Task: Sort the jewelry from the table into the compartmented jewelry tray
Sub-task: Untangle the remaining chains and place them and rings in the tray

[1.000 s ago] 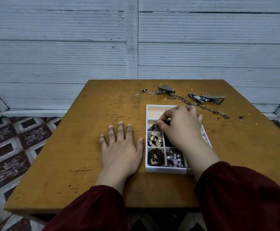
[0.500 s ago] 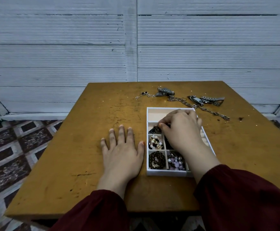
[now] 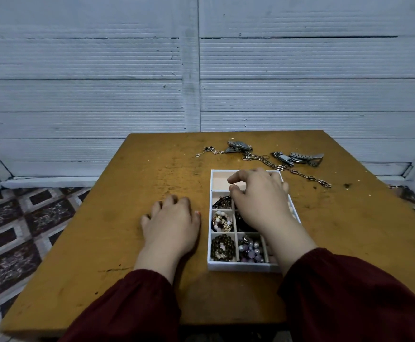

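The white compartmented tray [image 3: 238,267] lies on the wooden table [image 3: 127,243]. Its cells hold a dark bead bracelet [image 3: 222,246], purple and pearl beads [image 3: 250,250], a pearl and gold piece [image 3: 222,219] and a dark piece [image 3: 222,202]. My right hand [image 3: 260,198] hovers over the tray's far cells with thumb and forefinger apart, and I see nothing in it. It hides the cells beneath. My left hand [image 3: 171,225] rests on the table just left of the tray, fingers bent inward. Beyond the tray lie a thin chain [image 3: 210,151], a silver watch [image 3: 238,146], a long chain [image 3: 300,172] and metal watches [image 3: 297,157].
The tray's far cell [image 3: 220,181] shows a bare pink floor. A grey slatted wall [image 3: 201,82] stands right behind the table. Patterned floor tiles [image 3: 16,230] show past the table's left edge. A small dark speck [image 3: 347,185] sits on the table at the right.
My right hand has opened its pinch over the tray's far cells, the forefinger now lifted. My left hand's fingers have drawn in from flat to bent.
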`<state>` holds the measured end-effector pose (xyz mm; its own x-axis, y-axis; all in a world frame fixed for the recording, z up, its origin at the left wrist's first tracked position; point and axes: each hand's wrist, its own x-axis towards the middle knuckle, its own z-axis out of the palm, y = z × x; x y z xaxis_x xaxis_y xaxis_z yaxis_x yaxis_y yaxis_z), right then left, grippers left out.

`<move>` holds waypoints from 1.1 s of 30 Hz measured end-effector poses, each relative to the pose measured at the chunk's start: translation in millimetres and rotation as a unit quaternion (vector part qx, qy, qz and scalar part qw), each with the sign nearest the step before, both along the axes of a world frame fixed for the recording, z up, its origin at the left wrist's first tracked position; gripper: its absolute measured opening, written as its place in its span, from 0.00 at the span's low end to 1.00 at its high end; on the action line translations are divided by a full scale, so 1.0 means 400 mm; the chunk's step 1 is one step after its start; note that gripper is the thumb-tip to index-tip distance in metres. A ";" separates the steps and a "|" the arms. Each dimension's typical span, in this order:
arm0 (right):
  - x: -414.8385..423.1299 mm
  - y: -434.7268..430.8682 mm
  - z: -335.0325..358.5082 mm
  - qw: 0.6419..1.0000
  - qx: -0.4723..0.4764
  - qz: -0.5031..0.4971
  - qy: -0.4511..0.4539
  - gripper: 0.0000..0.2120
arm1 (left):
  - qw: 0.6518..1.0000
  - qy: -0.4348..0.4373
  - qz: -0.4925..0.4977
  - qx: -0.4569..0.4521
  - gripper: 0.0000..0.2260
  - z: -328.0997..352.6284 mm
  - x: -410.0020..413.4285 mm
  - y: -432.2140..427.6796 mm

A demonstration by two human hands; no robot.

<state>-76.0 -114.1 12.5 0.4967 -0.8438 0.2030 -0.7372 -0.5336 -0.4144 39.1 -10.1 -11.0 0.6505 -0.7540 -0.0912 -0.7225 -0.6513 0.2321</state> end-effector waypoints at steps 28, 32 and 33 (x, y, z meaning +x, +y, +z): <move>0.276 -0.373 0.021 0.986 -0.122 0.076 0.082 0.07 | 0.960 -0.028 0.042 -0.277 0.13 -0.047 0.240 -0.419; 0.305 -0.416 0.014 0.984 -0.130 0.075 0.099 0.07 | 0.968 -0.037 0.017 -0.246 0.13 -0.044 0.265 -0.461; 0.310 -0.425 0.013 0.983 -0.131 0.073 0.103 0.07 | 0.970 -0.041 0.006 -0.238 0.13 -0.043 0.267 -0.471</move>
